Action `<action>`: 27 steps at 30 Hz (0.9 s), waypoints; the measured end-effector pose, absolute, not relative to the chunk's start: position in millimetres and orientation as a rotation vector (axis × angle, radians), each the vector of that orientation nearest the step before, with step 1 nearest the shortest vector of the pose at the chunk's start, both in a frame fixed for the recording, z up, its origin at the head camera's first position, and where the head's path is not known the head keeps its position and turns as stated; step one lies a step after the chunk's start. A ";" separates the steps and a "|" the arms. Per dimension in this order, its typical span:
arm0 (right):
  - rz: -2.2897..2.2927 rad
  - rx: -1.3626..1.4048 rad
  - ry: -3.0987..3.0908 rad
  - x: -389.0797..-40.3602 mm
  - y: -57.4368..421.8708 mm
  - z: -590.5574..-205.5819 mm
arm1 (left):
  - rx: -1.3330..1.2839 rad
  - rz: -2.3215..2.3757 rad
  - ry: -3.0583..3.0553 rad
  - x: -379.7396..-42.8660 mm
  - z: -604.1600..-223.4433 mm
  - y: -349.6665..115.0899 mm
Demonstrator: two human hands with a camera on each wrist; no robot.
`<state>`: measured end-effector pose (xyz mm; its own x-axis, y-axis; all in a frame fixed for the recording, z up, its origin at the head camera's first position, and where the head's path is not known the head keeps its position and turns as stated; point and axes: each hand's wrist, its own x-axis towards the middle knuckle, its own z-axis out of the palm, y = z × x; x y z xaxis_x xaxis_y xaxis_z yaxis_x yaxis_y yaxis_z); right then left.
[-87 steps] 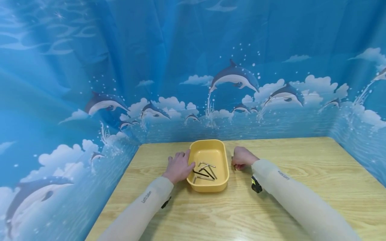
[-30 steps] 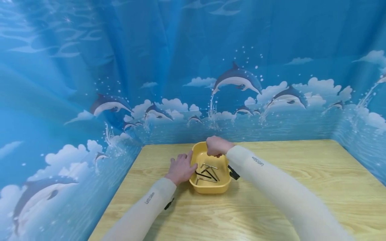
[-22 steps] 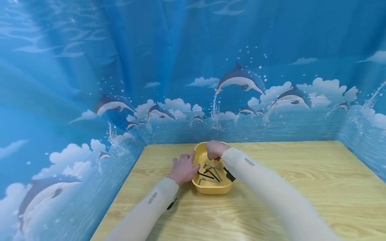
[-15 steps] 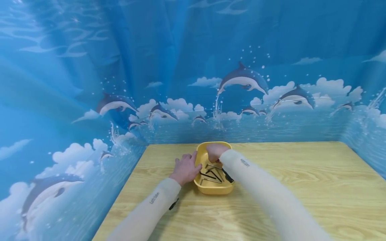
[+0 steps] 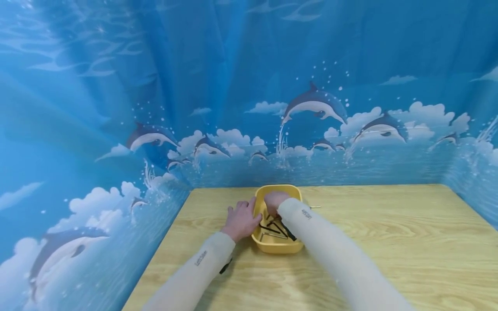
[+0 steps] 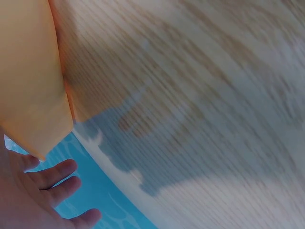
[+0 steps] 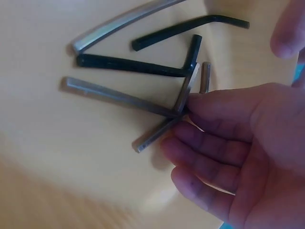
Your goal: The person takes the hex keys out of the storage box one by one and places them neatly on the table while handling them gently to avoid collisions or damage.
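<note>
My left hand (image 5: 242, 218) rests against the left side of the yellow tray (image 5: 277, 249), fingers spread and nearly straight. In the left wrist view its fingertips show beside the tray's outer wall (image 6: 31, 71). My right hand (image 5: 274, 201) reaches down inside the tray. Seen from the right wrist, its thumb and forefinger pinch a silver hex key (image 7: 153, 137), whose far part is hidden by the fingers and other keys. A second silver key (image 7: 114, 95) crosses it. Farther off lie a black key (image 7: 131, 65), another black key (image 7: 176, 32) and a long silver key (image 7: 124, 23).
One more hex key (image 5: 315, 207) lies on the wooden table (image 5: 389, 233) right of the tray, partly covered by the right sleeve. A blue curtain (image 5: 233, 86) with dolphins stands behind and to the left of the table.
My right hand has moved left from the table beside the tray, over its rim, then down among the hex keys. The key on the table now shows. My left hand stays at the tray.
</note>
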<state>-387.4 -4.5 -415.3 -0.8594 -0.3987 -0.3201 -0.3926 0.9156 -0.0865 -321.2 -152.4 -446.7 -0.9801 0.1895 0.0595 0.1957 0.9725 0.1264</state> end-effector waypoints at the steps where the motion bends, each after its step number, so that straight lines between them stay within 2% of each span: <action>1: -0.017 -0.584 2.744 -387.8 -4.2 -415.1 | -0.298 -0.208 -3.072 -321.4 -446.5 -151.8; 27: -0.300 -0.661 2.734 -391.4 3.6 -403.8 | -0.317 -0.181 -3.042 -320.0 -451.7 -155.7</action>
